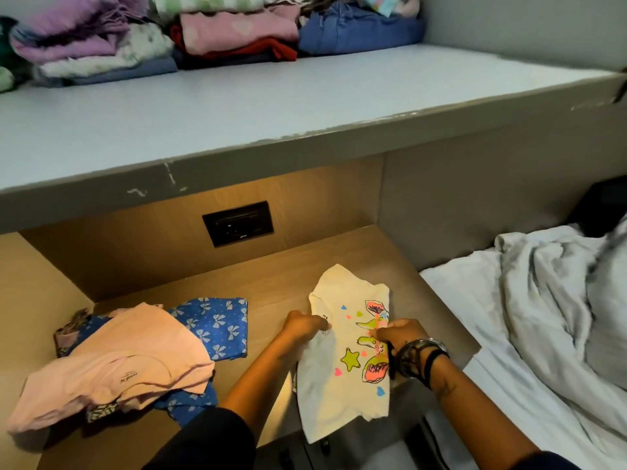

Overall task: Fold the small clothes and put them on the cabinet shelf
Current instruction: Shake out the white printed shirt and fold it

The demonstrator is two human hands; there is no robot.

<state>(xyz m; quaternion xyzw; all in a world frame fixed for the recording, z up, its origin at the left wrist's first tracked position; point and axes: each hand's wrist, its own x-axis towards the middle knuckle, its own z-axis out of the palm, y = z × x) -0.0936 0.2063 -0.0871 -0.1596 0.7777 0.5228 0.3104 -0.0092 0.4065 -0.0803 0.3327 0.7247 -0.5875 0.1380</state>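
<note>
L hand (305, 325) & R hand (400, 332) both pinch white printed tee (342, 364), laid on wood counter (278, 283), hem hanging off front edge. Advice: fold along midline, smooth flat, then up to shelf (237, 106) w/ stacks (234, 35).

White shirt (342, 378) with neon prints, pink top (115, 368), blue bow-patterned garment (217, 323), apparently.

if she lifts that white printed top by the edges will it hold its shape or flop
Probably flop: the white printed top already droops over the wooden surface's front edge. It looks thin and light, creasing where both hands, left and right, pinch it. Unlikely to slide away.
</note>
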